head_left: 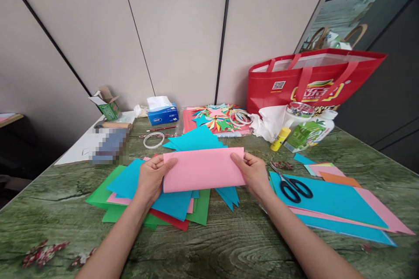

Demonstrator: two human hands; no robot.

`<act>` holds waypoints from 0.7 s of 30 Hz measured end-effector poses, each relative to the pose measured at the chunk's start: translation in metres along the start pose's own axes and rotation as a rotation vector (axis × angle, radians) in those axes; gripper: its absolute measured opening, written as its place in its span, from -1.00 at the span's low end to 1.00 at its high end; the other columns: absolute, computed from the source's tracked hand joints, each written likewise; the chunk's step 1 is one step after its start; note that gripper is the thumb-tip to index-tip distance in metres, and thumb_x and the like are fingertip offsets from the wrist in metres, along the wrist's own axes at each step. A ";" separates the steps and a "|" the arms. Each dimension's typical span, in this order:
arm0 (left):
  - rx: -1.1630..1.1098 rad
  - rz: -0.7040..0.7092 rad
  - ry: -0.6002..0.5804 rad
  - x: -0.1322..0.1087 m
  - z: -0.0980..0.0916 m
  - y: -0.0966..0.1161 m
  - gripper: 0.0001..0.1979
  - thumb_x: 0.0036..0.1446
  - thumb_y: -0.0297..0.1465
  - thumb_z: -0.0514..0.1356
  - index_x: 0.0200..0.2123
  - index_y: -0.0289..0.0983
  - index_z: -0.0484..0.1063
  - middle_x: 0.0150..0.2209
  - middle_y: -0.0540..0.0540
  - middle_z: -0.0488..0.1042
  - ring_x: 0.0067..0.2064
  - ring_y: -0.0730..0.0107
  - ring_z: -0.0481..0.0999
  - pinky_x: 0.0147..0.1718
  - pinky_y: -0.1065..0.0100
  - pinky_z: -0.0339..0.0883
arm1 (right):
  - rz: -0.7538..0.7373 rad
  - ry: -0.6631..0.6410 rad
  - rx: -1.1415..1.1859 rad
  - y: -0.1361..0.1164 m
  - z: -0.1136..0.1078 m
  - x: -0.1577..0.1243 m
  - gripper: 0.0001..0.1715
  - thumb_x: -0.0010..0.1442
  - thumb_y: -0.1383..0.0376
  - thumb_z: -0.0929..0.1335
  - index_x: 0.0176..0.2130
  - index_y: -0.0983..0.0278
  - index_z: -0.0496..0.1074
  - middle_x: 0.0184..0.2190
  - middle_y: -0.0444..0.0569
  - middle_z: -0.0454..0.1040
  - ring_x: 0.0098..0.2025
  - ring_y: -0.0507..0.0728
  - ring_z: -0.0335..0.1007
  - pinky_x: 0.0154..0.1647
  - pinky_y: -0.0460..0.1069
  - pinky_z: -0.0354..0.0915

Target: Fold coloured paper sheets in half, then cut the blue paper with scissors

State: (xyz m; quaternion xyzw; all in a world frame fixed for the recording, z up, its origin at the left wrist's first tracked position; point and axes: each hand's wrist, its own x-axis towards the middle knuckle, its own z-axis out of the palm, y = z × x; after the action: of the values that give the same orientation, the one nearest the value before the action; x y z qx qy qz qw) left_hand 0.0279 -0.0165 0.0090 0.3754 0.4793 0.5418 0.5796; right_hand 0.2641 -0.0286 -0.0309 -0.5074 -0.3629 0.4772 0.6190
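A folded sheet of pink paper [203, 171] is held up level over the table between my two hands. My left hand [154, 174] pinches its left end, thumb on the near face. At the right end, my right hand [253, 170] grips it the same way. Beneath and to the left lies a fanned pile of coloured paper [193, 220] in blue, green, pink and red. Behind the pink sheet are more blue paper pieces [199, 137]. Scissors [290, 185] with black handles rest on blue and pink sheets [337, 202] to the right.
At the back stand a tissue box [163, 114], paper stars [218, 115] and a red bag [278, 91]. A yellow glue stick [280, 139] and green carton [304, 135] are at right. A tape roll [153, 140] and green box [108, 107] are at left.
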 end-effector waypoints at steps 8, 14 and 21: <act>0.002 0.026 -0.001 0.003 -0.003 0.000 -0.62 -0.37 -0.33 0.42 -0.40 -0.37 0.50 -0.47 -0.14 0.58 -0.50 0.35 0.50 -0.52 0.42 0.36 | -0.043 -0.026 -0.023 -0.002 -0.001 0.000 -0.61 -0.14 0.07 0.44 -0.41 0.33 0.48 -0.56 -0.09 0.46 -0.59 0.01 0.23 -0.61 -0.10 0.13; -0.019 0.030 0.011 0.005 -0.004 0.000 -0.68 -0.36 -0.36 0.42 -0.46 -0.36 0.49 -0.49 -0.12 0.57 -0.53 0.40 0.49 -0.56 0.46 0.34 | -0.035 -0.033 -0.017 -0.005 -0.001 0.000 -0.63 -0.15 0.08 0.45 -0.43 0.35 0.49 -0.57 -0.10 0.46 -0.60 0.00 0.21 -0.60 -0.10 0.11; -0.004 0.041 0.009 0.005 -0.005 -0.001 -0.65 -0.35 -0.36 0.42 -0.40 -0.37 0.50 -0.47 -0.14 0.58 -0.51 0.39 0.50 -0.53 0.45 0.36 | -0.035 -0.019 -0.022 -0.006 0.000 -0.001 -0.61 -0.19 0.07 0.46 -0.47 0.35 0.49 -0.60 -0.11 0.45 -0.62 -0.01 0.20 -0.63 -0.11 0.09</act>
State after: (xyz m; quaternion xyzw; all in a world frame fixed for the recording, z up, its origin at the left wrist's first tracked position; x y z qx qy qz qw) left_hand 0.0231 -0.0119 0.0055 0.3815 0.4728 0.5562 0.5671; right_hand 0.2652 -0.0300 -0.0246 -0.5033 -0.3826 0.4671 0.6182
